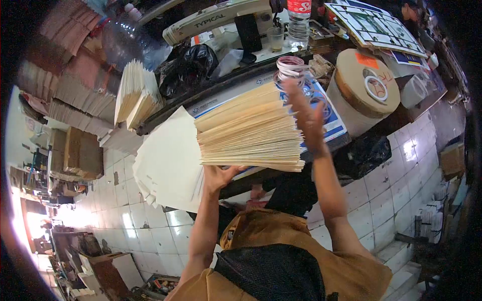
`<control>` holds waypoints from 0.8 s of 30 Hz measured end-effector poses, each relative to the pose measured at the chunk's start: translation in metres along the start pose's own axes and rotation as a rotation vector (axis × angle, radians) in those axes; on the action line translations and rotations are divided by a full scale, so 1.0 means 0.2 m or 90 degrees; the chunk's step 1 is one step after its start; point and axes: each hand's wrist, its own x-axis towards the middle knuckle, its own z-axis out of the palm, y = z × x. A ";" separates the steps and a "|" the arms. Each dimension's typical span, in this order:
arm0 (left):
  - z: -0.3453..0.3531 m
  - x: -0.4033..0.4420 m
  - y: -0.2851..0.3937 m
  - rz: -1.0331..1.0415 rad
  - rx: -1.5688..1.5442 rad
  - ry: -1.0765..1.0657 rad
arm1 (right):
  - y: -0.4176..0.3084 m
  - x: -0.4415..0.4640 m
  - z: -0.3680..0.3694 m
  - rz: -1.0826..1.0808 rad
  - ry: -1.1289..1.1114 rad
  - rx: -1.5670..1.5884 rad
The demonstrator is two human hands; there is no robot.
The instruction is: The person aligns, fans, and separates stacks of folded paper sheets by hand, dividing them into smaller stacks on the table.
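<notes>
The thick stack of cream paper sheets lies on the workbench, in front of the person; its many edges are turned toward the body and spread a little like a fan; below its right part a blue-and-white printed board can be seen.

The left hand is at the near edge of the stack, at its left corner; the thumb is stretched out along this edge and the other fingers are mostly hidden by the paper, so I cannot tell if they pinch it. The right hand is raised at the right end of the stack; it is open, with the fingers apart, and it is blurred; whether it touches the paper, I cannot tell.

Just to the left of the stack, large white sheets are lying in an uneven fan and go over the bench edge; farther left, a smaller bundle of folded sheets stands near a black plastic bag.

Behind the right hand there are loose coils of pinkish strip; to the right of them is a round tub, with a tape ring on its lid; a clear bottle stands behind, beside a cup.
</notes>
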 end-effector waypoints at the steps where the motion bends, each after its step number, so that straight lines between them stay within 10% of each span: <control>1: -0.01 0.01 0.00 -0.027 0.015 -0.001 | 0.04 0.01 0.08 -0.024 -0.068 -0.004; 24: 0.07 0.09 -0.18 0.174 0.068 0.272 | 0.18 -0.12 0.06 0.087 -0.011 0.100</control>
